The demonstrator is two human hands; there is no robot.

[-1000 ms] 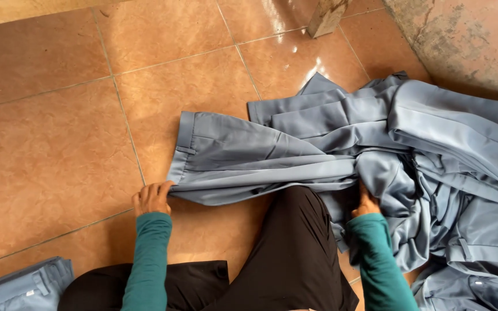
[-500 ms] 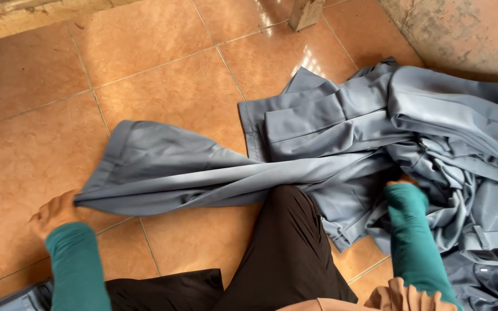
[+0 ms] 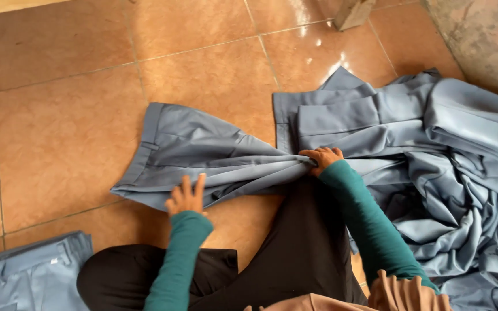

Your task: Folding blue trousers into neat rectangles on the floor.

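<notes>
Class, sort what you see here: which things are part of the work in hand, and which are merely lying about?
In hand: left hand flat on the spread grey-blue fabric trousers; right hand gripping their bunched cloth.

Lying about: heap of grey-blue garments; folded grey-blue trousers; orange tiled floor.

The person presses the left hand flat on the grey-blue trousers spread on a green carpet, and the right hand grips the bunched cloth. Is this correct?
Not quite: the head view shows orange-brown floor tiles, no green carpet. The left hand presses on the grey-blue trousers, and the right hand grips the bunched cloth.
</notes>
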